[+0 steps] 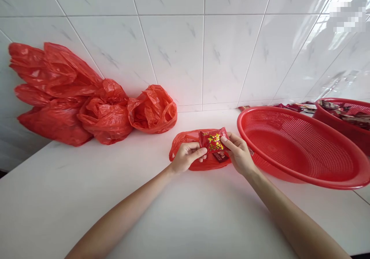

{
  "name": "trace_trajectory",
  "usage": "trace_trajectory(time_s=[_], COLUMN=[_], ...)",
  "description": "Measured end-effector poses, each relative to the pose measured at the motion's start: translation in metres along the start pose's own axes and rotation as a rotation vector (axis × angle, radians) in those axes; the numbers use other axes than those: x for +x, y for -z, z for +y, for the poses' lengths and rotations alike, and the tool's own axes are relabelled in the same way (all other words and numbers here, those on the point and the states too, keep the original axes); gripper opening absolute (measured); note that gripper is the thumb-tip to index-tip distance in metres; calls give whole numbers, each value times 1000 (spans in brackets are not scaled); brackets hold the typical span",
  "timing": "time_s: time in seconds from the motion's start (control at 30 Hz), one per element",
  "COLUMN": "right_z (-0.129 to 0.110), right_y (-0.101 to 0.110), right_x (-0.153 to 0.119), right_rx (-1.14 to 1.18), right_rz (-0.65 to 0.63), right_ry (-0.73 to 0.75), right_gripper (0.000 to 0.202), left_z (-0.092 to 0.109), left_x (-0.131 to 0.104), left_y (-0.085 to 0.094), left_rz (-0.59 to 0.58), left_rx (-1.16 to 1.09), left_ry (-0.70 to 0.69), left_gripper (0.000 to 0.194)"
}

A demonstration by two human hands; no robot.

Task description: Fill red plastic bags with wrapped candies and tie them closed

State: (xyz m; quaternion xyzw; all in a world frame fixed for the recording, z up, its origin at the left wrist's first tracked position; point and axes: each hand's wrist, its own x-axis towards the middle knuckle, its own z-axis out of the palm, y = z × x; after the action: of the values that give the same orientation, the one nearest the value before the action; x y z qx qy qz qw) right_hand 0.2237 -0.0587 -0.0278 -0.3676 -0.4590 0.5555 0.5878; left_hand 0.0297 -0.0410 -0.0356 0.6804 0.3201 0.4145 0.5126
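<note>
Between both hands is a small red snack packet (213,140) with yellow printed characters, its front facing me. My left hand (187,155) pinches the left end, thumb on the near corner. My right hand (237,151) grips the right end with its thumb over the front. Beneath the packet a red plastic bag (185,139) lies spread on the white table, partly hidden by my hands. A dark brown-red packet (221,157) rests on that bag, with light lettering partly visible.
A large red plastic basket (300,147) stands right of my hands. Behind it, another red basket (320,114) holds dark wrapped packets. Several filled red bags (105,112) line the left back of the white table (138,220), against the tiled wall (173,54). More wrappers (297,106) lie behind the large basket.
</note>
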Motion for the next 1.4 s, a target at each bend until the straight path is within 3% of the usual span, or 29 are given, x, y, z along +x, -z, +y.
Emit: trace_trajectory(time_s=[0.53,1.17,1.4], right_z=[2,5,7], right_y=[1,2,5], right_x=[-1,0,0], right_rx=[23,63,-4], right_rz=[7,-39,-65], right_ry=[-33,30,62], right_gripper=[34,26,23], left_z=[-2,-2,-3], left_x=[-1,-4,-3], left_y=[1,-3,-2], left_rz=[8,20,85], left_rx=[-26,8,-5], left_ry=[-23,-52,-53], left_gripper=[43,41,29])
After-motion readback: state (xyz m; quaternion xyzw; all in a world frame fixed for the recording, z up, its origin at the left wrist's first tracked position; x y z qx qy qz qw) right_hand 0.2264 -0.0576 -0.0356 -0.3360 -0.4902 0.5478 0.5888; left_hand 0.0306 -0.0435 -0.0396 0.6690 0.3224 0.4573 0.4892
